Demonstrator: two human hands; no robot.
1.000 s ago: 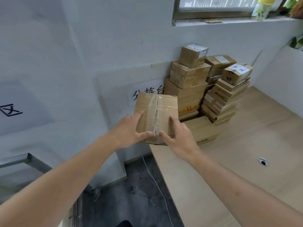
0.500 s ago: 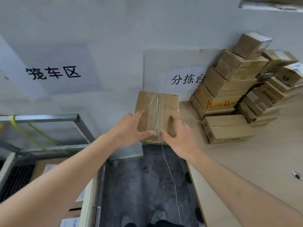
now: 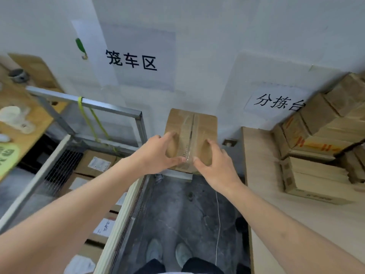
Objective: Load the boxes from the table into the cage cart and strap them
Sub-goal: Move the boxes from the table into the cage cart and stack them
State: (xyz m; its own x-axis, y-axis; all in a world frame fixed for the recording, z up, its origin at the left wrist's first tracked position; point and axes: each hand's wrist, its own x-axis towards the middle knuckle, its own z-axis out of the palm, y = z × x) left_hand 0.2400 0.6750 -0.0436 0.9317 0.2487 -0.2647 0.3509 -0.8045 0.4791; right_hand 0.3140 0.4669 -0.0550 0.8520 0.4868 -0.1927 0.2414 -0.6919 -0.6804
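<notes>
We carry one cardboard box (image 3: 191, 133) in front of us, in the air above the gap of floor between the table (image 3: 262, 155) on our right and the cage cart (image 3: 110, 111) on our left. It is not yet over the cart; its left edge is just beside the cart's near corner post.

The box is small and taped along the middle seam with clear tape. We judge it is light or of medium weight, because two hands carry it at arm's length without visible strain. The cardboard looks stiff enough to keep its shape, but the tape strip is smooth and may be slippery, so it is better to take hold on the bare cardboard at both sides of the seam and under the near edge.

Our left hand (image 3: 158, 153) grips the left half of the box, fingers curled over the top and the thumb along the near edge. Our right hand (image 3: 213, 163) grips the right half in the same way, with its thumb almost meeting the left thumb at the seam. Both arms are stretched forward, nearly straight.

Inside the cart we see other boxes (image 3: 94, 165) with white labels already lying flat, and a yellow strap (image 3: 98, 123) hangs from the top rail. On the table a stack of boxes (image 3: 320, 139) still waits.
</notes>
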